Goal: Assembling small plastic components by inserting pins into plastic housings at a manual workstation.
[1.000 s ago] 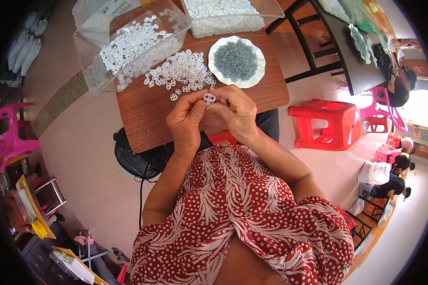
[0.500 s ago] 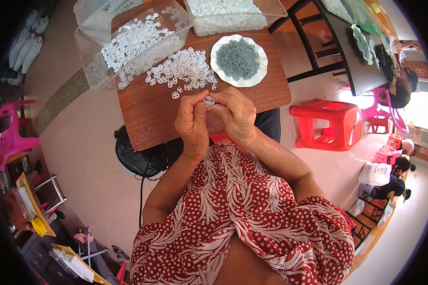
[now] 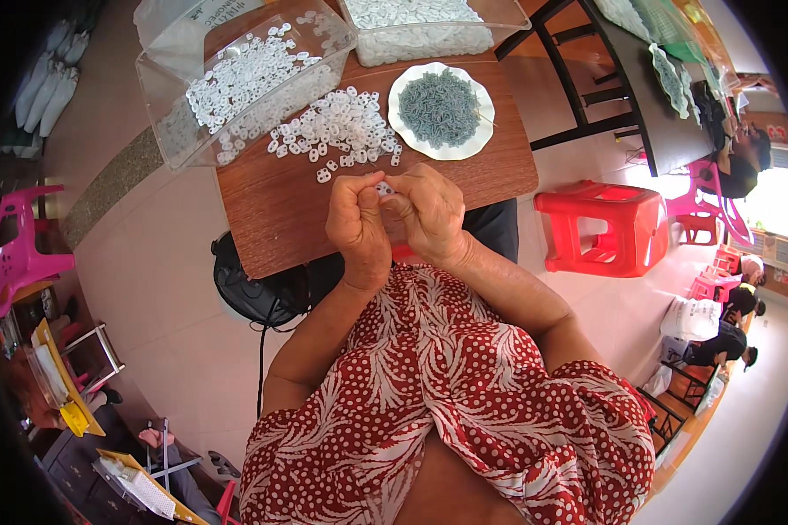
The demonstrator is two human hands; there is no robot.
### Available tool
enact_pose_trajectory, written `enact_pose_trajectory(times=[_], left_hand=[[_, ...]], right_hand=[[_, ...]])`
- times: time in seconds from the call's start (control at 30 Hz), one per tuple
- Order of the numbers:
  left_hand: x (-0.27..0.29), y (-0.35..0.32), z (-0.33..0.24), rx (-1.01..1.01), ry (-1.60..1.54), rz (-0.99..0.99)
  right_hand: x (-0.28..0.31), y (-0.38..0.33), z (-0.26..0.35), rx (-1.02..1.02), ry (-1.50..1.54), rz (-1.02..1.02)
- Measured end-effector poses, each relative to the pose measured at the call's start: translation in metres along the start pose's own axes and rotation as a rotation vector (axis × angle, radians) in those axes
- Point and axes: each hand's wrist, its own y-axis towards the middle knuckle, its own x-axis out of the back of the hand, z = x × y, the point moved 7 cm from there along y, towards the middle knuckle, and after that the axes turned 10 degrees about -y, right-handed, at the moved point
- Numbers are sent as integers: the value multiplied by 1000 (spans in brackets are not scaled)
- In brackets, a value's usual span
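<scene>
Between my fingertips is a small white two-hole plastic piece [image 3: 384, 188], dark inside its holes. My left hand [image 3: 359, 223] pinches it from the left with thumb and forefinger. From the right, my right hand [image 3: 429, 214] closes on the same piece, its fingers curled and partly hiding it. Both hands are above the near part of the brown wooden table [image 3: 280, 219]. Just beyond them lies a loose pile of similar white pieces [image 3: 337, 127]. A white scalloped plate [image 3: 484, 131] heaped with small grey-green parts [image 3: 439, 107] stands at the pile's right.
A clear plastic box [image 3: 177, 144] of white pieces tilts at the far left of the table. Another clear bin [image 3: 429, 44] of white pieces stands at the far edge. Right of the table are a red stool [image 3: 600, 229] and a dark table [image 3: 665, 140]. A black bag [image 3: 254, 284] sits below.
Both hands remain together on the white piece. My left hand has shifted slightly right, and my right hand has turned a little. The pile and plate look unchanged.
</scene>
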Motion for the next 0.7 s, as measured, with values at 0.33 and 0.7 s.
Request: enact_pose_trajectory(times=[0.33, 0.7], left_hand=[[31, -2, 41, 197, 72, 55], [80, 26, 80, -129, 864, 97]], right_hand=[[-28, -12, -42, -568, 277, 216], [2, 154, -160, -419, -228, 26]])
